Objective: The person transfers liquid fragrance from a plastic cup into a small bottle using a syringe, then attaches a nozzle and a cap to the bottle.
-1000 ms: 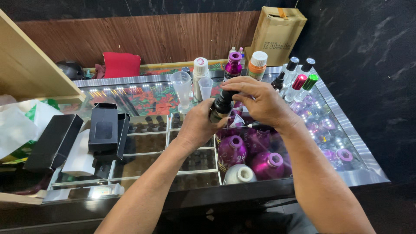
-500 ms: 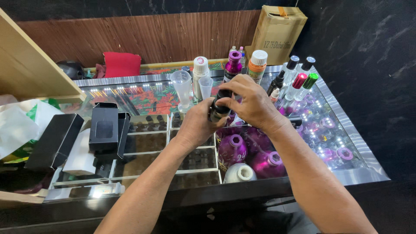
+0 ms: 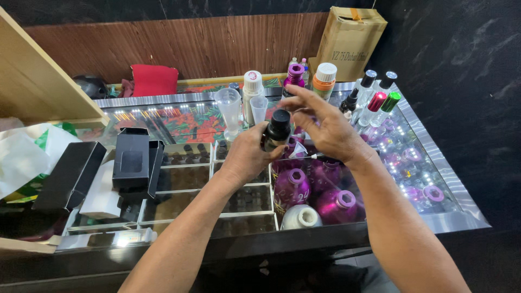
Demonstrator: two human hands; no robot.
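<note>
Item: small dark glass bottle with black screw cap [image 3: 275,130]. Position: raised above the glass-topped display counter [image 3: 179,116], at mid-counter, tilted slightly. Held by the left hand [image 3: 247,154], fingers wrapped round the body from below and behind, so the cap end stays free and faces the other hand.

Right hand [image 3: 325,127]: just beside the cap, fingers spread loosely, holding nothing visible; fingertips near the cap but contact cannot be told.

Directly below and right of the bottle: round purple metallic flasks with short necks [image 3: 293,187], standing upright in a cluster with a white rounded flask [image 3: 300,217], close enough for quick reach.

Behind the hands: clear plastic measuring cup [image 3: 230,108], smaller clear cup [image 3: 259,108], tall white bottle with white cap [image 3: 252,92], white bottle with orange band [image 3: 324,80], all upright along the far edge, out of the working space.

Right rear: slim clear spray bottles with black, red and green caps [image 3: 377,97].

Left: open black cardboard boxes [image 3: 133,163] lying on the counter, set aside. Rear right corner: brown cardboard carton [image 3: 347,40] leaning against the wall.
</note>
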